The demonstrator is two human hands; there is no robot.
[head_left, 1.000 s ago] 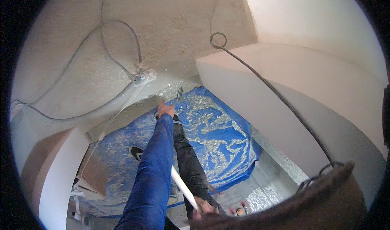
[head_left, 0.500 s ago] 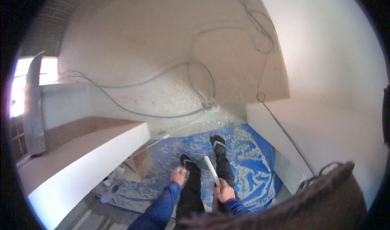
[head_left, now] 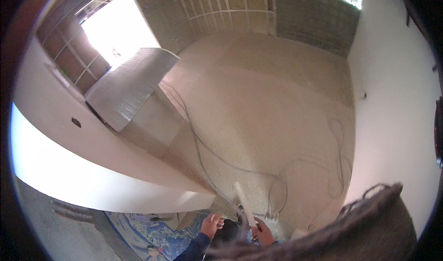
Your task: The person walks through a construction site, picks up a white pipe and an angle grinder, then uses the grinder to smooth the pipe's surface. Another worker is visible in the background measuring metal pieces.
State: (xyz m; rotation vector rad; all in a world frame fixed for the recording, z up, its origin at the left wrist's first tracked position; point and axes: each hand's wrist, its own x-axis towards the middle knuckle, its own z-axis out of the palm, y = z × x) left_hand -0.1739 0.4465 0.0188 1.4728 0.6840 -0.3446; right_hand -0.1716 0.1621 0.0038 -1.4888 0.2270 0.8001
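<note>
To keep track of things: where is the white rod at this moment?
In the head view, the white rod is low, just right of centre, held in the right hand, with the left hand apart to its left.

The left hand (head_left: 212,225) is bare, with short, rounded fingers. Behind it runs a long sleeve (head_left: 193,248) in dark blue, plain and close-fitting, its cloth lightly creased and its end reaching the wrist. The right hand (head_left: 264,233) is bare too; most of what covers the arm behind it is hidden. Between the hands shows a patch of black trousers (head_left: 227,231), too dark for seams or pockets to be made out. Close by the right hand, a brown, soft-edged piece (head_left: 341,228) spreads outward, cloth or hair, with a thin dark loop (head_left: 376,187) along its upper edge.
</note>
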